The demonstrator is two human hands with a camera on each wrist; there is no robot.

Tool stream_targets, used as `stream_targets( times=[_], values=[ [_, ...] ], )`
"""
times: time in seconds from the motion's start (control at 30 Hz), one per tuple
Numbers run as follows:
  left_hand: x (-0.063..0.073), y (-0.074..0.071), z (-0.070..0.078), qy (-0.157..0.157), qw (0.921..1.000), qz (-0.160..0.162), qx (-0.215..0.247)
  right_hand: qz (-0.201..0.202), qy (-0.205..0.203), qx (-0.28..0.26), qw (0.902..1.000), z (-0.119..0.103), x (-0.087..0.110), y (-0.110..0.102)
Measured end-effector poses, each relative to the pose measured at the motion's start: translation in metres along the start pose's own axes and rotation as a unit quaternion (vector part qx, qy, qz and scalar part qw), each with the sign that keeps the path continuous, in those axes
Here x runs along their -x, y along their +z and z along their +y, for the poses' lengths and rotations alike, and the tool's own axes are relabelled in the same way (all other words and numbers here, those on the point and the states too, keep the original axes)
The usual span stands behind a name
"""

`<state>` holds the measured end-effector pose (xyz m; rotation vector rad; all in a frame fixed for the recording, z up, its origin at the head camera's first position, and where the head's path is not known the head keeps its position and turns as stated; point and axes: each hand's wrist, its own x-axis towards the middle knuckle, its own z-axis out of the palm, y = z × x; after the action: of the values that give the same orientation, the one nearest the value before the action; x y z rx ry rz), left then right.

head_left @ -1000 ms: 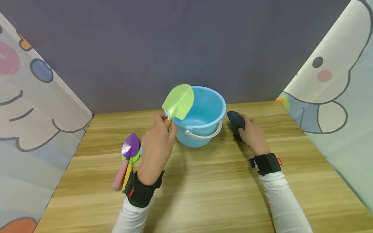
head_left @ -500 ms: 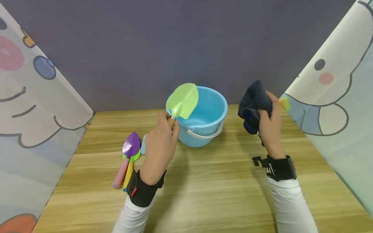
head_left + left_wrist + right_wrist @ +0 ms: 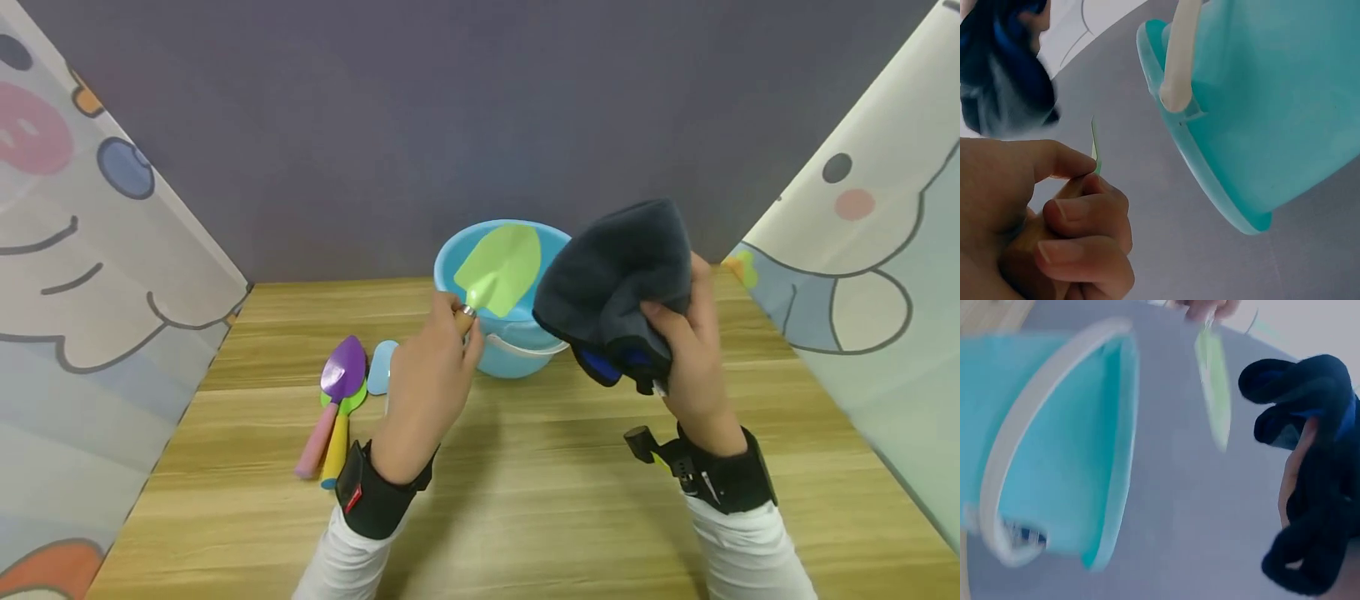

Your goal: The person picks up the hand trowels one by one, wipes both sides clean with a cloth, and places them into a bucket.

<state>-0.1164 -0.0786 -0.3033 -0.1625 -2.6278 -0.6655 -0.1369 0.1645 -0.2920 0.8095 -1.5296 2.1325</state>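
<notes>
My left hand [image 3: 431, 379] grips the wooden handle of a garden trowel with a light green blade [image 3: 504, 265]. The blade is raised in front of the blue bucket [image 3: 512, 362], overlapping its mouth in the head view. To the right, my right hand [image 3: 696, 358] holds a dark grey cloth [image 3: 618, 271] up off the table, thumb on its near side. Blue shows on the folded underside of the cloth. In the left wrist view, fingers wrap round the wooden handle [image 3: 1025, 259]. The right wrist view shows the cloth [image 3: 1322, 487] bunched in loose folds, apart from the trowel blade [image 3: 1215, 387].
On the wooden table [image 3: 555, 517], left of my left hand, lie a purple trowel [image 3: 343, 367] with a pink handle and a green one with a yellow handle [image 3: 335, 454]. A light blue tool [image 3: 382, 367] is partly hidden. A grey wall [image 3: 480, 125] stands behind.
My right hand has lifted the cloth off the table and brought it left towards the trowel, where it hangs more spread out. The trowel has shifted slightly right.
</notes>
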Motion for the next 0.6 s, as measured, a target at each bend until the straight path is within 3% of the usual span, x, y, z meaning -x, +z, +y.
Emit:
stream_targets(
  times=[0.13, 0.27, 0.33, 0.4, 0.47, 0.6],
  values=[
    [0.003, 0.002, 0.004, 0.024, 0.9997, -0.003, -0.004, -0.026, 0.052, -0.012, 0.9982, 0.0, 0.0, 0.016],
    [0.005, 0.003, 0.008, 0.028, 0.9995, -0.017, 0.005, -0.055, 0.088, 0.041, 0.9937, 0.007, -0.002, 0.022],
    [0.006, 0.003, 0.01, 0.029, 0.9994, -0.017, 0.003, -0.061, 0.067, 0.076, 0.993, 0.012, -0.003, 0.025],
    [0.006, 0.002, 0.01, 0.038, 0.9992, -0.008, -0.006, -0.054, 0.014, 0.134, 0.9894, 0.019, -0.005, 0.027],
    [0.005, 0.003, 0.01, 0.047, 0.9988, -0.002, -0.012, -0.04, -0.058, 0.21, 0.9751, 0.026, -0.006, 0.031],
    [0.005, 0.003, 0.01, 0.055, 0.9984, 0.002, -0.012, -0.022, -0.187, 0.361, 0.9135, 0.037, -0.006, 0.037]
  ],
)
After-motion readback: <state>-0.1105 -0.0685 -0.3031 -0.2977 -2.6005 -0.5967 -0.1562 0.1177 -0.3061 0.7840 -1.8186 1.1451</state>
